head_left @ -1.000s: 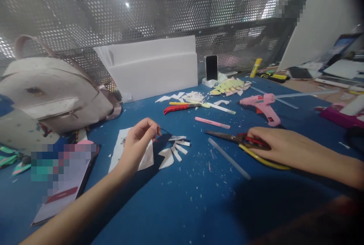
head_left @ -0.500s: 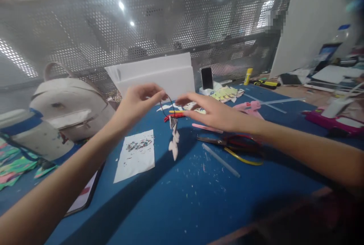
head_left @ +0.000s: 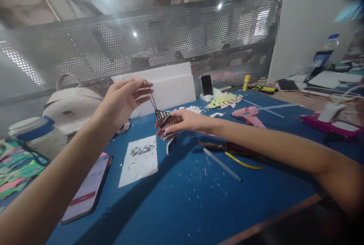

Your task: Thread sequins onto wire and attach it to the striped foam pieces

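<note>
My left hand (head_left: 125,95) is raised, its fingers pinching the top of a thin dark cord loop (head_left: 154,101). From the cord hangs a black-and-white striped ornament (head_left: 161,115) made of several linked flat pieces. My right hand (head_left: 186,120) closes around the lower pieces, thumb in front, so part of them is hidden. One pale curved end sticks out below these fingers. Beneath the hands lies white paper (head_left: 139,171) with small glittery bits on it. Scissors (head_left: 213,144), partly behind my right forearm, and a translucent glue stick (head_left: 223,165) lie to the right.
A pink glue gun (head_left: 247,113) lies at the back right, near yellow-green cut pieces (head_left: 223,101). One phone (head_left: 206,85) stands at the back; another (head_left: 88,195) lies at left. A lidded jar (head_left: 40,138) and pale backpack (head_left: 72,104) stand left. White scraps dot the blue table (head_left: 170,207).
My right hand has moved left and down and taken hold of the hanging striped pieces. My left hand has shifted slightly left, still pinching the cord. The view has tilted up a little.
</note>
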{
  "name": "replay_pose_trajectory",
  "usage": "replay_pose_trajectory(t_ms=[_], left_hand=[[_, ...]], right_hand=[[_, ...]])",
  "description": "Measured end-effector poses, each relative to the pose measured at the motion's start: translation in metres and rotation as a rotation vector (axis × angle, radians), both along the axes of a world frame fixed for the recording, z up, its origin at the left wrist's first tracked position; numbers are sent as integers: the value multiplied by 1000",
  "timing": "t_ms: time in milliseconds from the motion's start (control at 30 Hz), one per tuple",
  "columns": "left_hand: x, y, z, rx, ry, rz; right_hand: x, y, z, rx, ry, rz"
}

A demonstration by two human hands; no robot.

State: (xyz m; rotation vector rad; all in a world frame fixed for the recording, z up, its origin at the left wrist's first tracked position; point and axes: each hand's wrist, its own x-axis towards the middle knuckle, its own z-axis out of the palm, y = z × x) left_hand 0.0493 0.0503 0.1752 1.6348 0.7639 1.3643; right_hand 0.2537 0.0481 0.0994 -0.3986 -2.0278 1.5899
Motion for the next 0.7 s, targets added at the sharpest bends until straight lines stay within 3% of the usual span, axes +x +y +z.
replay_pose_trajectory(t_ms=[200, 333, 433, 533, 633, 667, 700], left_hand=[[-10, -10, -11, -271, -204, -68], [-20, -17, -26, -353, -243, -67], [-31, -22, -40, -339, -216, -52], [-44, -36, -57, -156, -25, -48], [-55, -65, -81, 187, 447, -33], [-57, -77, -92, 296, 652, -72], [-58, -89, -103, 424, 734, -9]], right_hand=[[10, -18, -13, -170, -28, 34], [19, -17, -22, -69, -108, -89], [28, -13, -26, 255, -203, -281], [39, -13, -33, 831, -369, -483], [49, -24, -50, 1430, -442, -489], [51, -30, -58, 1567, -426, -447], [53, -37, -66, 1660, -408, -405]])
